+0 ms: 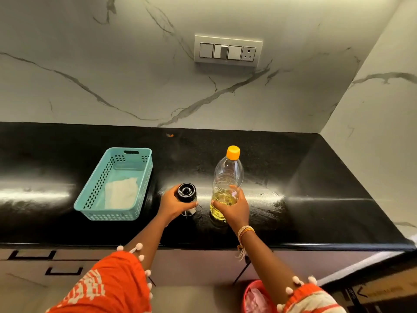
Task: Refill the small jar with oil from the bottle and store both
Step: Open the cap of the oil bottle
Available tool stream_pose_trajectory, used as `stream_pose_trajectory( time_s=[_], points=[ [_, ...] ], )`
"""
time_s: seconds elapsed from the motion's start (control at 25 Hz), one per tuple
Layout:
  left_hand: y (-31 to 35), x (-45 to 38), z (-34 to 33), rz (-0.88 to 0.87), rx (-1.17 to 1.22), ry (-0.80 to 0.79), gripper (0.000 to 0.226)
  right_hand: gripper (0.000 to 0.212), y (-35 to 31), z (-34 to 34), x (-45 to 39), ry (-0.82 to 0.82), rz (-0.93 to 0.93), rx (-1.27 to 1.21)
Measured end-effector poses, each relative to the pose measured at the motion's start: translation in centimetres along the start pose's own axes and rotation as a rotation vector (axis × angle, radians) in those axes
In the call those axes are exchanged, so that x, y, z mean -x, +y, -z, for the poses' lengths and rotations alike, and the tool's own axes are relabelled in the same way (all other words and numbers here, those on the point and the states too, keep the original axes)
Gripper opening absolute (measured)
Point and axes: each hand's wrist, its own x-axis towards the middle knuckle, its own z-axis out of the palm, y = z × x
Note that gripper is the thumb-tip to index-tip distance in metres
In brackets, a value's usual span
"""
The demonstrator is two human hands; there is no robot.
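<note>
Two containers are standing side by side on the black counter, and the person is holding one in each hand. The bottle is sitting upright to the right, its orange cap screwed on and only a low pool of yellow oil showing at the bottom; the right hand is wrapping its fingers around the lower body. Just beside it, apart by a narrow gap, the small jar is standing with its black lid on, and the left hand is curling around its side. Neither lid is off, so I am judging the refill as not yet begun: both tops are needing to come off first, and with so little oil left the bottle is going to need a steep, slow tilt right over the jar's narrow mouth while the other hand is steadying the jar on the slick, glossy surface. To the left, the teal basket is lying near the jar with a folded white cloth inside, looking like the place for storing both. A switch plate is sitting on the marble wall behind. Nothing is standing between jar and bottle.
</note>
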Motion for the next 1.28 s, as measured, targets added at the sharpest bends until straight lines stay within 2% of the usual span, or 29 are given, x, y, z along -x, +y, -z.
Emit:
stream_pose_trajectory(
  time_s=[0.24,0.4,0.48,0.6,0.76,0.84,0.92,1.0,1.08,1.16,1.28],
  points=[
    [0.0,-0.6,0.3,0.061,-0.003,-0.090,0.081,0.066,0.1,0.2,0.2,-0.058,-0.014,0.076],
    [-0.3,-0.5,0.7,0.107,0.038,-0.165,0.128,0.069,1.0,0.7,0.5,-0.098,-0.081,0.141],
    [0.3,0.0,1.1,0.112,-0.008,-0.171,0.138,0.068,0.9,1.3,1.0,-0.142,-0.101,0.160],
    [3.0,0.3,1.2,0.060,-0.145,-0.117,0.122,0.069,-0.4,1.8,1.1,-0.185,-0.098,0.170],
    [8.4,-0.2,0.6,-0.129,-0.168,-0.037,0.097,0.080,-2.5,2.3,-0.3,-0.060,-0.088,-0.041],
    [11.2,-0.3,0.1,-0.229,-0.087,-0.089,0.074,0.068,-5.7,2.8,0.0,0.017,-0.031,-0.107],
    [13.6,-0.4,-0.6,-0.310,0.008,-0.172,0.052,0.047,-9.2,3.6,0.5,0.108,0.077,-0.131],
    [15.4,-0.3,-1.4,-0.344,0.076,-0.250,0.041,0.027,-11.7,4.3,0.2,0.168,0.188,-0.134],
    [16.4,-0.2,-2.1,-0.342,0.143,-0.327,0.035,0.019,-13.7,5.0,0.0,0.160,0.269,-0.064],
    [16.7,0.1,-2.8,-0.317,0.219,-0.363,0.031,0.022,-14.9,5.3,-0.4,0.103,0.313,0.103],
    [16.3,0.2,-3.8,-0.293,0.228,-0.271,0.026,0.036,-15.7,5.3,-0.9,0.097,0.347,0.375]
  ],
)
